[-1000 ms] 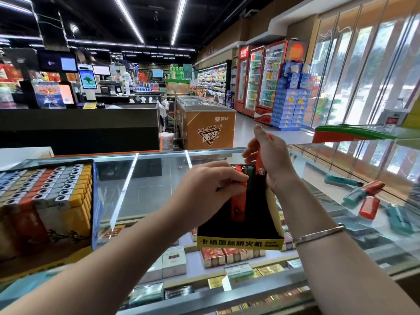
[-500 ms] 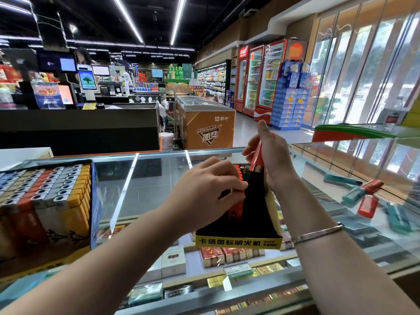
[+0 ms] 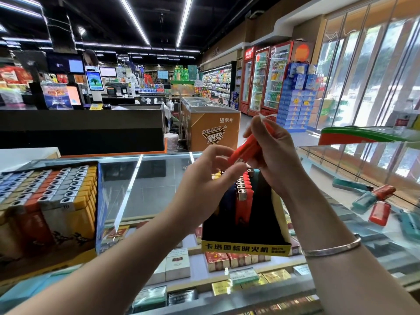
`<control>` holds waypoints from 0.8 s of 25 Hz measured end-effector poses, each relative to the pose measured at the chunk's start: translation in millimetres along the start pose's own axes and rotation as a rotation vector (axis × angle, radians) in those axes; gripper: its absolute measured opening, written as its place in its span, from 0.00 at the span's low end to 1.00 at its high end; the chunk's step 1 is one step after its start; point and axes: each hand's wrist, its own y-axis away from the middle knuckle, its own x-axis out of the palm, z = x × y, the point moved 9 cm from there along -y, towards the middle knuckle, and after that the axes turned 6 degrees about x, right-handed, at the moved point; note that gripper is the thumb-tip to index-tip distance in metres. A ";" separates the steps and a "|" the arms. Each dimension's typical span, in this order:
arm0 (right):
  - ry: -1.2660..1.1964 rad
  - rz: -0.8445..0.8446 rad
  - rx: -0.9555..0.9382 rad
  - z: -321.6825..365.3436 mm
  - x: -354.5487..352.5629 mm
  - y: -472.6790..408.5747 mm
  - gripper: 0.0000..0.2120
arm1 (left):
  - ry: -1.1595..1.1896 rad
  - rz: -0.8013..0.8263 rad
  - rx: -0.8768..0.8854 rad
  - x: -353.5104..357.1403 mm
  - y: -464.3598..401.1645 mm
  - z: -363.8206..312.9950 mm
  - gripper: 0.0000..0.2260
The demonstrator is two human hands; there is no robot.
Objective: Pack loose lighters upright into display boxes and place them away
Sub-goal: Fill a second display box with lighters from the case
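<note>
I have my right hand (image 3: 273,153) raised above the black cardboard display box with the yellow printed front strip (image 3: 246,247), its fingers (image 3: 261,130) curled round a bright orange plastic lighter (image 3: 246,147) that tilts down toward the left. My left hand (image 3: 205,185) sits just beside it, fingers narrow and bent, fingertips meeting the lower end of that orange lighter; whether they actually pinch it or only touch it I cannot tell, since the knuckles hide the contact. A thin silver bangle (image 3: 333,247) circles my right wrist.

The display box stands on the glass counter surface (image 3: 145,189), directly under both hands. Inside it a short row of red lighters with silver metal caps (image 3: 243,196) stands upright in the middle, with a dark one on each side and a yellow top showing behind my left hand. The near part of the box is bare black card.

To the left on the same surface is a blue-sided display box packed full of upright lighters in grey, orange and yellow rows (image 3: 52,201). To the right, well apart from the box, loose teal and red lighters (image 3: 372,198) lie flat on the glass. Cigarette packs (image 3: 227,261) show on the shelf below the glass.
</note>
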 end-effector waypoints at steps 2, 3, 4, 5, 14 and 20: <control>-0.023 0.021 -0.013 -0.3 2.5 -0.6 0.18 | 0.155 -0.089 -0.028 -11.0 -3.1 3.8 0.08; -0.010 0.022 -0.027 -0.4 2.5 -0.9 0.16 | 0.228 -0.130 -0.044 -16.5 -4.2 5.5 0.06; 0.019 0.016 -0.043 -0.2 2.5 -0.9 0.15 | 0.286 -0.169 -0.057 -22.2 -5.0 6.8 0.05; 0.059 -0.003 -0.060 -0.3 1.7 -1.2 0.16 | 0.321 -0.203 -0.065 -27.5 -5.7 7.7 0.05; 0.386 -0.344 0.182 -36.5 -53.5 -10.5 0.19 | 0.136 0.008 0.056 -17.9 -10.5 -14.1 0.07; 0.554 -0.236 0.252 -54.1 -44.1 -13.9 0.14 | -0.487 0.199 0.434 8.2 4.6 -42.5 0.08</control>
